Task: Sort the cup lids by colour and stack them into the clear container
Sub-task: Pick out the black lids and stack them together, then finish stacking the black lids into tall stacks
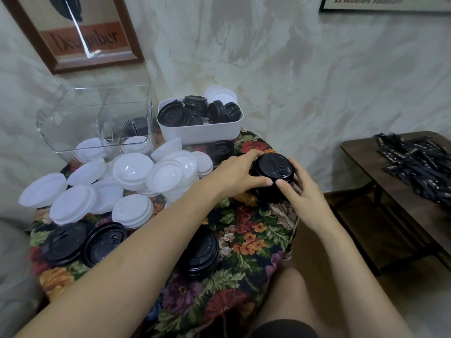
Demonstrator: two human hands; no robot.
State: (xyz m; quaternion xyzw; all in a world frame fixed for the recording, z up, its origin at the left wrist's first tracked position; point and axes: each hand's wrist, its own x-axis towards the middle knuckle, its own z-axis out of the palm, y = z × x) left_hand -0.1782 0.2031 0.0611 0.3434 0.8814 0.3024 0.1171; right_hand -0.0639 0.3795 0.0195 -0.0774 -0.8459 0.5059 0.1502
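A stack of black cup lids (273, 170) stands near the right edge of the floral-covered table (246, 242). My left hand (238, 173) grips its left side and my right hand (301, 191) grips its right side, thumbs meeting at the front. Several white lids (131, 184) lie heaped at the table's left. More black lids lie at the front left (85, 243) and front middle (203, 252). The clear container (95, 118) stands at the back left with a few white lids and something black inside.
A white bin (202, 130) at the back holds several black lids and a few white ones. One black lid (220, 147) lies just in front of it. To the right, a dark wooden side table (366, 152) carries a pile of black sachets (419, 162). My knee (288, 296) is below the table edge.
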